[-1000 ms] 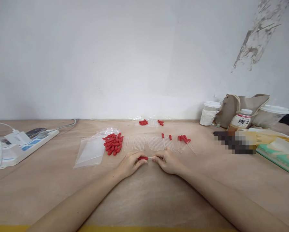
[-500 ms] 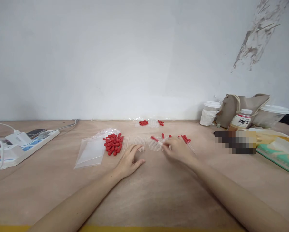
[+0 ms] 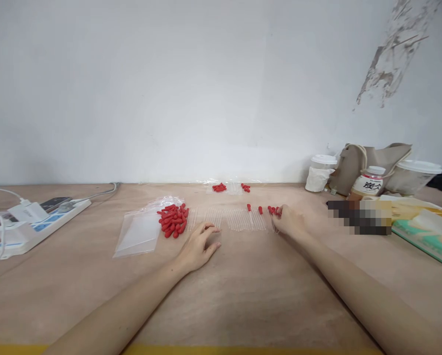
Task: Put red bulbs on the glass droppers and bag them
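My left hand [image 3: 198, 248] rests on the table, its thumb apart from the loosely curved fingers, holding nothing. The fingertips lie at the near ends of a row of clear glass tubes [image 3: 239, 220]. To the right of that row, my right hand [image 3: 289, 222] has its fingers closed around a glass dropper with a red rubber bulb [image 3: 279, 210]; its tube is partly hidden by the fingers. Other red-bulbed droppers [image 3: 249, 208] lie beside it. A pile of loose red rubber bulbs [image 3: 172, 220] sits left of the tubes, partly on a clear zip bag [image 3: 137, 236].
Against the wall lies a clear bag [image 3: 235, 188] with more red bulbs and tubes. A white power strip [image 3: 54, 217] with plugs occupies the left. On the right stand a lidded cup [image 3: 319, 173], a bottle [image 3: 368, 183], a beige bag [image 3: 342, 170] and a green-patterned packet [image 3: 427, 236].
My right hand has moved right with the dropper, from over the row of tubes to the red-bulbed droppers at the row's right end. My left hand has hardly moved.
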{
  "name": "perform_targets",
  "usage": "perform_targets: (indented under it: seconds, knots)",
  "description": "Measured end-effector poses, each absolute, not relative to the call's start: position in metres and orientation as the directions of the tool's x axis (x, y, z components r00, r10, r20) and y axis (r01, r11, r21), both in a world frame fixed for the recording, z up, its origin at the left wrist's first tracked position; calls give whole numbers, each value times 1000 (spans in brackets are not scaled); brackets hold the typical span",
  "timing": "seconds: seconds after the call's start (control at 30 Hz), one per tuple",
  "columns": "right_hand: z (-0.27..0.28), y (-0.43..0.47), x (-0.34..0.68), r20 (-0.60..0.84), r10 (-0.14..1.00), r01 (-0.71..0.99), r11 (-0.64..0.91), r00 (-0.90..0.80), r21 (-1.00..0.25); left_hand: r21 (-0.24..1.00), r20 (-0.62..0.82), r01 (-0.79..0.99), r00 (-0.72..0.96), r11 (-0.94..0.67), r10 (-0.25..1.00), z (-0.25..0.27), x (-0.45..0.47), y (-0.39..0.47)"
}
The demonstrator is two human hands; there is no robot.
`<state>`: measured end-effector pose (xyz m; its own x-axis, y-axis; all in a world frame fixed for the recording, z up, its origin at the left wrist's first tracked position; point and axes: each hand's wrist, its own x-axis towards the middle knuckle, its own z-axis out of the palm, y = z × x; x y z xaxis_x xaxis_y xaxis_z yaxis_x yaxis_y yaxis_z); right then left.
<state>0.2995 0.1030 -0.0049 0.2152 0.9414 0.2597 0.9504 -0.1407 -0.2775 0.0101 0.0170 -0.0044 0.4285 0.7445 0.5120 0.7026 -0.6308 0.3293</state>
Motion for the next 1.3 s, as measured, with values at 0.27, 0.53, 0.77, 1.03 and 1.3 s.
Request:
perform_targets:
  seconds: [0.27, 0.53, 0.77, 1.03, 1.3]
  knots:
    - [-6, 100, 288, 339, 935, 980, -35, 101, -196, 308, 534, 694, 440, -651, 722, -8, 10, 20]
    - [-7, 101, 283, 362, 927, 982, -33, 100, -185, 316, 519, 699, 439, -641, 734, -8, 10, 20]
    - [-6, 101, 285, 324, 945, 990, 0, 46, -140, 303, 525, 725, 415, -618, 743, -7, 11, 18]
    - [-8, 106, 284, 217, 975, 995, -33, 53, -96, 169, 597, 949, 115, -265, 794, 3, 5, 27]
    - [-9, 103, 281, 247, 968, 994, -26, 51, -104, -25, 378, 1000, 11, -2, 926, 40, -37, 39]
